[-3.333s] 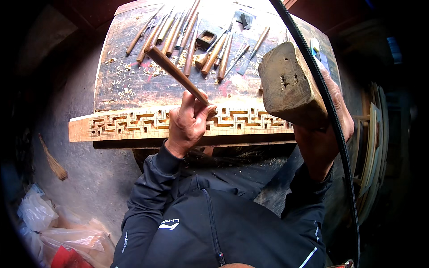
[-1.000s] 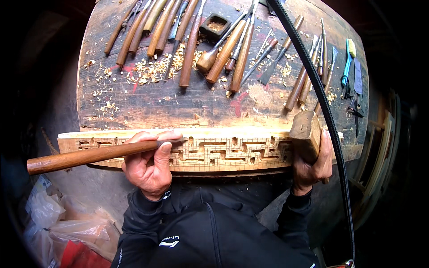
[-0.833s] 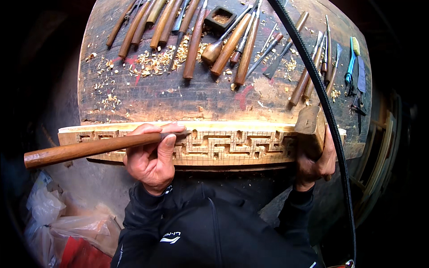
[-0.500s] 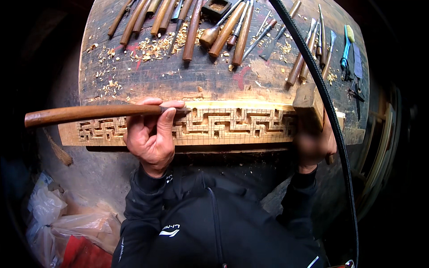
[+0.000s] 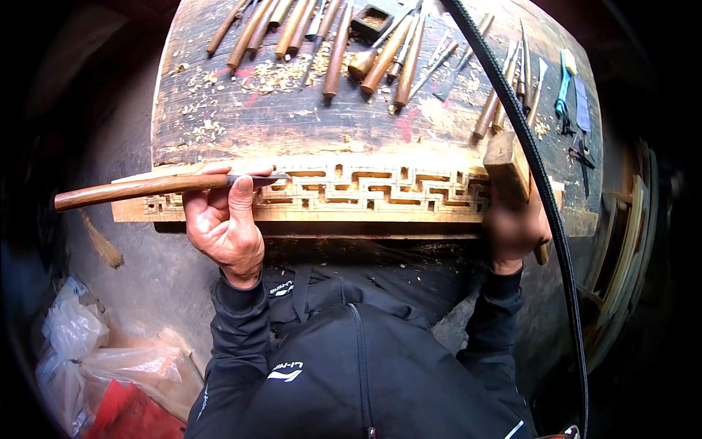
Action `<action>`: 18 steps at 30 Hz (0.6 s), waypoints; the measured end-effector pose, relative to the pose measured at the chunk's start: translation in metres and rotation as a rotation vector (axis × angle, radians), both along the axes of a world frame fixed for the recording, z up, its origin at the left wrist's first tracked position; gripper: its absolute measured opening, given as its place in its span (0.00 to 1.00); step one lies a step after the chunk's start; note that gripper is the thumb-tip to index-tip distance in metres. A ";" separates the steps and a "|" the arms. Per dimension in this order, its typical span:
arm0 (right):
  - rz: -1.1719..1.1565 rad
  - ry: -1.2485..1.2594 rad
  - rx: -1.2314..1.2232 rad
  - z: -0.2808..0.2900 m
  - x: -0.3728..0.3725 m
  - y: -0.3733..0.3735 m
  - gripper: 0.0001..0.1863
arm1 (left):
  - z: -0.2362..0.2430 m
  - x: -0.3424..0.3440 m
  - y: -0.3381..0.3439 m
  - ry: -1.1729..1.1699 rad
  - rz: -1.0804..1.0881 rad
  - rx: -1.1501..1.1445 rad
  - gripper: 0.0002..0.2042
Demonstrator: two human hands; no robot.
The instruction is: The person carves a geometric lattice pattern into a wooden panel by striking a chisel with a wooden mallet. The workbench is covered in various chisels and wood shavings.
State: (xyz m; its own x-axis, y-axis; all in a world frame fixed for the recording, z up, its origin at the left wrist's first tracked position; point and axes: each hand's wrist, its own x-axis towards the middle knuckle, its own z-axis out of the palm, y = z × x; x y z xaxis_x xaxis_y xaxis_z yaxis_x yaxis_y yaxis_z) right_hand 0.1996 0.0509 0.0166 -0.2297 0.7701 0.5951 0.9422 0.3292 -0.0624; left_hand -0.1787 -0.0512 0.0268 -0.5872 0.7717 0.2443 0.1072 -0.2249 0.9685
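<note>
A: Surface + room first. What do we have?

B: Grey floor (image 5: 164,296), going dark at the rim of our view. On it, wooden table (image 5: 281,135): top worn, dark-stained, w/ a few red marks. Stacked timber (image 5: 633,234) stands off to R; clear plastic bags (image 5: 142,369) w/ a red piece (image 5: 135,413) at lower L; small broom (image 5: 102,245) nr table's L side.

A: Edges?

B: Dark jacket (image 5: 329,395) fills our near side. Carved board (image 5: 344,214) lies along table's near edge, approx. parallel. Its L end juts past table's L side; R end stops short of table's R side.

A: Room to move?

B: Strip of tabletop runs btwn board and tool row (image 5: 338,58); most handles point our way, apart from board. Black cord (image 5: 538,164) crosses our view nr R hand (image 5: 518,230).

A: Hands?

B: R hand blurred, but we make out fingers closed round block mallet (image 5: 506,164), head over board's R part; contact w/ board, can't tell. L hand (image 5: 227,219): thumb + fingers pinch a chisel (image 5: 139,190) nr its blade, handle out to L, tip to R over fretwork. Tip touching wood? We can't tell.

A: Smallest?

B: Sq. black box (image 5: 371,23) amid tools, blue-handled brush (image 5: 563,88) at R, shavings (image 5: 274,79) scattered, mostly by handles.
</note>
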 end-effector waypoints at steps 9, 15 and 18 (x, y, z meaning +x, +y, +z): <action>-0.004 -0.056 0.011 -0.009 0.009 -0.001 0.37 | -0.004 0.041 -0.012 -0.074 -0.329 -0.067 0.17; 0.012 0.074 -0.024 -0.008 0.007 0.001 0.36 | -0.012 0.066 -0.008 -0.044 -0.333 -0.080 0.17; 0.033 0.107 -0.043 -0.018 0.015 0.002 0.36 | -0.014 0.066 -0.009 -0.003 -0.327 -0.066 0.15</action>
